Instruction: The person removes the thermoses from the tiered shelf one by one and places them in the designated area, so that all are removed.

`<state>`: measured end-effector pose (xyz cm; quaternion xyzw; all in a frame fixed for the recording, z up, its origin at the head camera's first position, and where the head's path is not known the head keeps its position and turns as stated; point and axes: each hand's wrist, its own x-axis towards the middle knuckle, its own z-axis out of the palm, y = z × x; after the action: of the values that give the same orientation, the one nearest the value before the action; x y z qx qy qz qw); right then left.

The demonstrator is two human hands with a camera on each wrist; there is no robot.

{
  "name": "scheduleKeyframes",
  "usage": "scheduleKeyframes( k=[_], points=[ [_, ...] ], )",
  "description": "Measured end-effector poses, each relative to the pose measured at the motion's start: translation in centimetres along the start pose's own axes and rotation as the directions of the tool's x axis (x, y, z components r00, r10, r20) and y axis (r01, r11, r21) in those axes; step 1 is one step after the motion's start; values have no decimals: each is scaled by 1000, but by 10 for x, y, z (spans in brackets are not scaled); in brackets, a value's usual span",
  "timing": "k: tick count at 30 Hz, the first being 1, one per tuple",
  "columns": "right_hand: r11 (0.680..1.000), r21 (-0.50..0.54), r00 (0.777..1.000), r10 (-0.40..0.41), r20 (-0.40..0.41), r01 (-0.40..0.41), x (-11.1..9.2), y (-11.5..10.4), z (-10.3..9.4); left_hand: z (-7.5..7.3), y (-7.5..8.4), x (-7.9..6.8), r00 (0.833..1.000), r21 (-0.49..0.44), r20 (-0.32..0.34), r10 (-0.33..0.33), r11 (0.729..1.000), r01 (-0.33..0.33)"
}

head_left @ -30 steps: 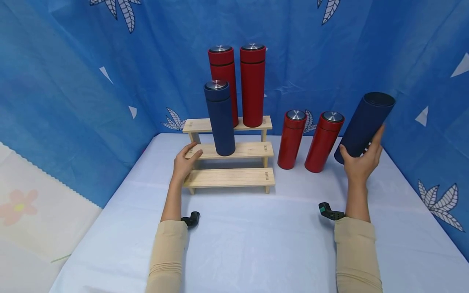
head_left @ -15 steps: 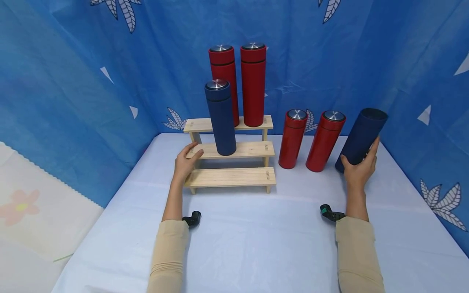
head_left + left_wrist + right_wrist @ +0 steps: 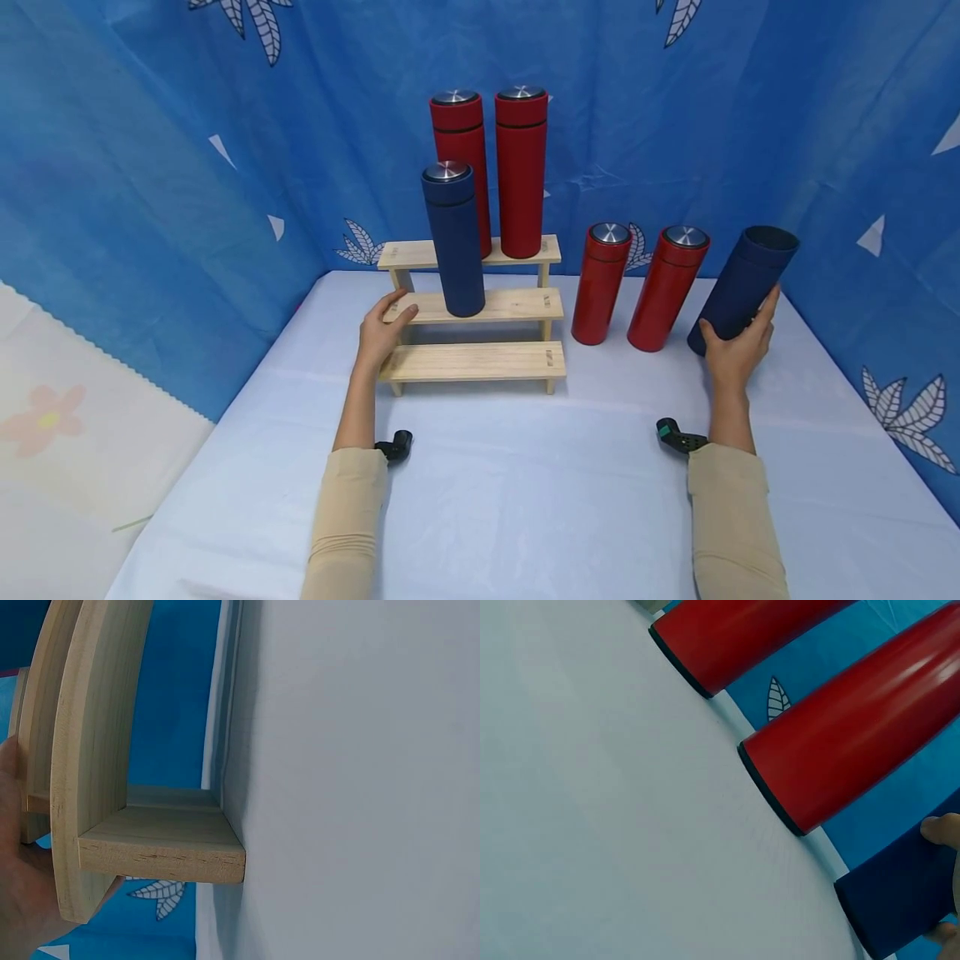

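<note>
Control is depending on the right hand (image 3: 735, 348), which is gripping the blue bottle (image 3: 738, 287) around its body at far right, beside a red bottle (image 3: 663, 292); keeping clearance is probably preventing knocks. The left hand (image 3: 378, 337), spread wide, is touching the wooden stand (image 3: 472, 363) at its left end, likely steadying it.

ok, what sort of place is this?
Probably a makeshift recording booth, not a lived-in room: leaf-print blue curtain hung behind the white-covered table, black wrist devices on the person, and a stepped wooden stand set up as a prop.
</note>
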<state>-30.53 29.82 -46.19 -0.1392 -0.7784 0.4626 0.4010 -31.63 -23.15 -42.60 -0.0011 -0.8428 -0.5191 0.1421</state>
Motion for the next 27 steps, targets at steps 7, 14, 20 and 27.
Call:
scheduleKeyframes(
  k=[7, 14, 20, 27],
  points=[
    [999, -2, 999, 35, 28, -35, -3, 0, -2, 0, -1, -1, 1000, 2, 9, 4, 1000, -4],
    [1000, 16, 999, -19, 40, 18, -3, 2, 0, -1, -1, -2, 1000, -6, 6, 5, 1000, -5],
    [999, 28, 999, -36, 41, 35, -2, 2, 1, -1, 0, -2, 1000, -3, -2, 2, 1000, -2],
    [999, 50, 1000, 11, 28, -12, -2, -2, 1, -1, 1, -1, 1000, -14, 2, 14, 1000, -14]
  ],
)
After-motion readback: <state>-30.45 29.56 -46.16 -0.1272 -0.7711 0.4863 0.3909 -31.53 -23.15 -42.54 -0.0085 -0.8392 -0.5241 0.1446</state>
